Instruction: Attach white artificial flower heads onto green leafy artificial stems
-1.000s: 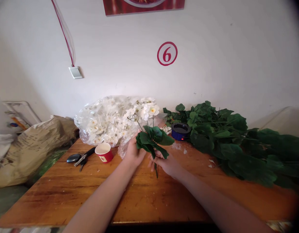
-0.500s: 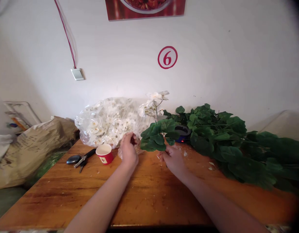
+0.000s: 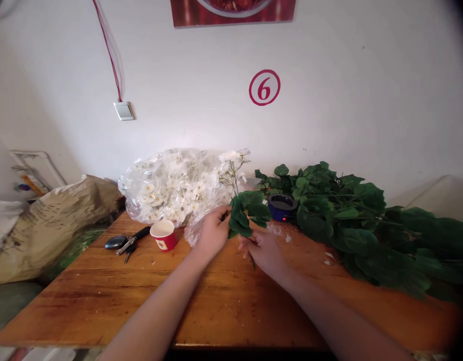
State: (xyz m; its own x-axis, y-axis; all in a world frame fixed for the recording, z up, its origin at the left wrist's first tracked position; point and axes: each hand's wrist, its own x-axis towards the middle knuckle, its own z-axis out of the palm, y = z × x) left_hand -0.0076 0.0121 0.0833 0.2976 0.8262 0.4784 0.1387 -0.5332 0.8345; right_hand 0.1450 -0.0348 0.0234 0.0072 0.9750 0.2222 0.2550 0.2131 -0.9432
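A white artificial flower (image 3: 234,159) with green leaves (image 3: 250,208) around its stem stands upright over the table, tilted slightly left. My right hand (image 3: 264,251) is closed around the lower stem, whose green end pokes out below the fingers. At the left edge of the leaves, my left hand (image 3: 215,231) curls its fingers against them; the fingertips are partly hidden by the foliage. Behind the left hand lies a clear plastic bag (image 3: 131,203) full of white artificial flowers. Beyond the right hand sits a small round dark-blue pot (image 3: 279,213) with a lit red light.
Green artificial leaf stems (image 3: 336,210) are heaped along the right side of the wooden table (image 3: 223,311). On the left stand a red paper cup (image 3: 167,239) and some keys (image 3: 128,244) with a black fob. White scraps (image 3: 287,238) dot the tabletop. A brown sack (image 3: 46,230) lies beyond the left edge.
My left hand has moved right, from beside the bag to the leaves. The flower has shifted slightly left and down in my right hand. The view has turned a little left.
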